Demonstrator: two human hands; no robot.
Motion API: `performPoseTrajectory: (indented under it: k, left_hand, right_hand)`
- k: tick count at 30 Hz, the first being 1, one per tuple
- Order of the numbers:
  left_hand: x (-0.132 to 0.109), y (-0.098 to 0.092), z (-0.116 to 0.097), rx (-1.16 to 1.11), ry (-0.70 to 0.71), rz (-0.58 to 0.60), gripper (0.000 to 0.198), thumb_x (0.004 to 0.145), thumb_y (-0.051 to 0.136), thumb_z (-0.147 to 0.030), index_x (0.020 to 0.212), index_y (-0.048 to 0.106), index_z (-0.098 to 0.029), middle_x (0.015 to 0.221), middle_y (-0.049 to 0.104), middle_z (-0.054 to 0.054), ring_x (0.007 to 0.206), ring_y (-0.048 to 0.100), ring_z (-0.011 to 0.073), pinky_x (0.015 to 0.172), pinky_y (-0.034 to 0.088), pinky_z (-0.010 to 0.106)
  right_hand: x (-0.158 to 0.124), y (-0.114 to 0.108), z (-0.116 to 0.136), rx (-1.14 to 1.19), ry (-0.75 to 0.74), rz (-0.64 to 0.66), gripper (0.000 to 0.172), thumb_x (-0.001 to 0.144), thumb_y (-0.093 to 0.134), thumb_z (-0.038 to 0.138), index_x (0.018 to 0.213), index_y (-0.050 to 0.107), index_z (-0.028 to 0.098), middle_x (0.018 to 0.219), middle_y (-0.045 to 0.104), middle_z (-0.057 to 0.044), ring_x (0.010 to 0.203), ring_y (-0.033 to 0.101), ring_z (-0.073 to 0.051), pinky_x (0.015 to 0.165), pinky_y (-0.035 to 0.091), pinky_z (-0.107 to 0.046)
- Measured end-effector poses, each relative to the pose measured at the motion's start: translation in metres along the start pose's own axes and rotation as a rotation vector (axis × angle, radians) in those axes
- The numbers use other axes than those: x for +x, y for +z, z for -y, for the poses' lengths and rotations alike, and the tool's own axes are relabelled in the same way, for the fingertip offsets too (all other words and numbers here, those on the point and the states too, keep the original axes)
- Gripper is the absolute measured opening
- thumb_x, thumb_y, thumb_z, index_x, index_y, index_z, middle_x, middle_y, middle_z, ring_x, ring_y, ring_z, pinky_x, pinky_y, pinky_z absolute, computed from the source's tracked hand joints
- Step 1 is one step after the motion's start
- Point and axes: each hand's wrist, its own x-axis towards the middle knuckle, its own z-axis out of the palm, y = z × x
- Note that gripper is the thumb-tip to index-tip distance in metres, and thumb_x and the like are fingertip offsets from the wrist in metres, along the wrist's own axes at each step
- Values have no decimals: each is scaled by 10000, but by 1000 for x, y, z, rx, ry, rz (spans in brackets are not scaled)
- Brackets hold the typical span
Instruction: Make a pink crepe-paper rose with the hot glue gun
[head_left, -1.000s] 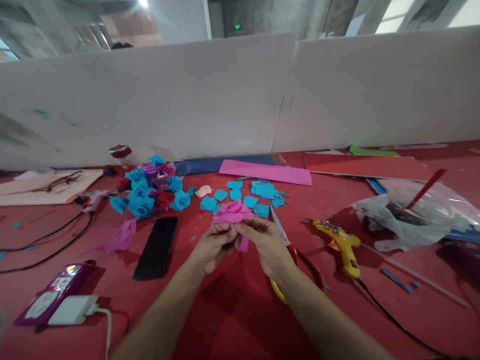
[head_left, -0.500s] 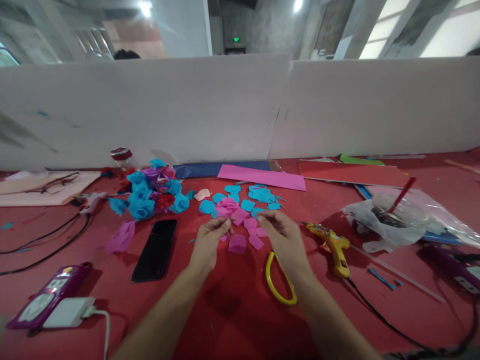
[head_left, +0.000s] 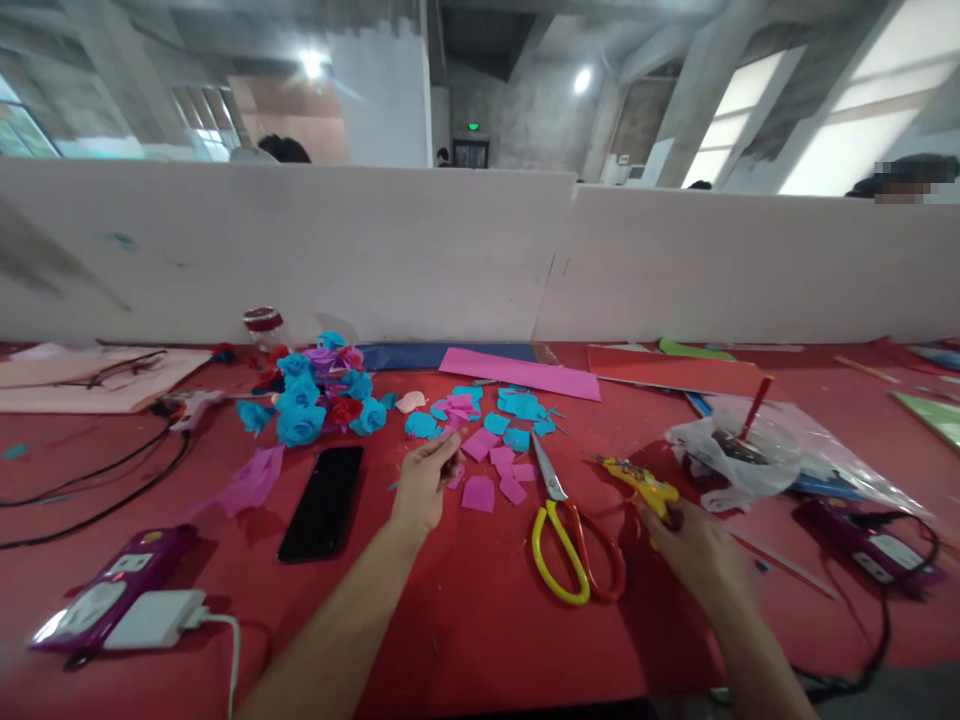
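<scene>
My left hand (head_left: 421, 482) is closed in a pinch, with a ruffled pink paper flower (head_left: 459, 406) just above the fingertips; its stem is hidden by my fingers. My right hand (head_left: 701, 545) grips the handle of a yellow hot glue gun (head_left: 637, 482), whose nozzle points left and away from me. Between my hands lie scissors (head_left: 556, 485) with one yellow and one red handle, blades pointing away. Pink paper petals (head_left: 478, 493) and blue paper petals (head_left: 519, 402) are scattered on the red table beyond and beside my left hand.
Blue, purple and red paper roses (head_left: 301, 415) are bunched left, behind a black phone (head_left: 321, 503). A purple power strip (head_left: 124, 580) sits front left. At right stand a bagged cup (head_left: 750, 440) and another power strip (head_left: 866, 545). A white partition (head_left: 337, 250) closes the back.
My right hand has left the petals and moved right onto the glue gun, uncovering the scissors. My left hand stays nearly in place. The view has tilted up slightly.
</scene>
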Motion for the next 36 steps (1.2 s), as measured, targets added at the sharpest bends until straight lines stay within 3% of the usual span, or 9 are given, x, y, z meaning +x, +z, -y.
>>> performPoseTrajectory:
  k: [4, 8, 12, 15, 19, 23, 27, 30, 36]
  left_hand:
    - [4, -3, 2, 25, -8, 2, 261, 557, 796, -309, 648, 663, -103, 547, 571, -4, 445, 421, 35, 430, 302, 179]
    - [5, -5, 5, 13, -22, -6, 268, 560, 788, -255, 759, 676, -115, 561, 588, -1, 456, 455, 53, 432, 312, 184]
    - [6, -5, 9, -10, -26, 13, 275, 573, 784, -242, 799, 681, -124, 558, 601, 3, 439, 447, 45, 410, 280, 172]
    - [5, -3, 10, -33, -44, 23, 242, 571, 791, -253, 747, 693, -118, 553, 600, 6, 432, 428, 32, 407, 281, 161]
    - [3, -1, 9, -61, -84, 32, 273, 559, 805, -259, 780, 712, -128, 566, 600, -2, 444, 423, 27, 428, 319, 152]
    - [2, 1, 9, -74, -109, 17, 293, 555, 809, -259, 799, 718, -124, 566, 587, -7, 449, 417, 22, 432, 329, 140]
    - [2, 2, 11, -57, -130, -10, 319, 561, 800, -250, 848, 728, -132, 587, 594, -1, 456, 425, 27, 432, 333, 143]
    - [2, 2, 13, -32, -125, -33, 309, 563, 796, -268, 838, 734, -142, 616, 607, 4, 469, 434, 32, 448, 346, 154]
    - [2, 4, 17, 37, -100, -77, 309, 548, 799, -319, 797, 741, -144, 611, 617, 3, 517, 470, 51, 497, 351, 171]
  right_hand:
    - [10, -1, 4, 46, -44, 39, 312, 722, 478, 453, 792, 629, 189, 717, 693, -104, 678, 652, -269, 554, 406, -317]
    - [7, -4, 2, 141, -11, 64, 240, 674, 507, 422, 622, 581, 200, 560, 623, -55, 568, 605, -228, 498, 374, -289]
    - [-15, -6, 15, 656, 84, 33, 225, 659, 538, 394, 730, 601, 190, 588, 629, -33, 516, 576, -191, 473, 417, -277]
    - [-34, -11, 35, 984, -15, 146, 177, 688, 546, 329, 752, 626, 184, 703, 673, -56, 581, 601, -187, 548, 477, -288]
    - [-44, -25, 69, 922, -203, 291, 189, 715, 595, 278, 558, 589, 174, 525, 596, -21, 498, 536, -151, 479, 420, -248]
    - [-42, -32, 113, 984, -483, 372, 156, 760, 619, 304, 840, 672, 181, 786, 685, -47, 703, 618, -190, 636, 492, -276]
    - [-35, -22, 145, 814, -704, 203, 161, 817, 576, 314, 906, 659, 208, 829, 670, -50, 782, 624, -206, 743, 498, -310]
    - [-29, -7, 149, 743, -750, 117, 175, 845, 538, 339, 891, 634, 200, 807, 651, -51, 741, 614, -193, 747, 496, -309]
    - [-23, 10, 141, 789, -678, 182, 232, 869, 495, 368, 948, 631, 197, 826, 668, -48, 738, 626, -188, 738, 504, -303]
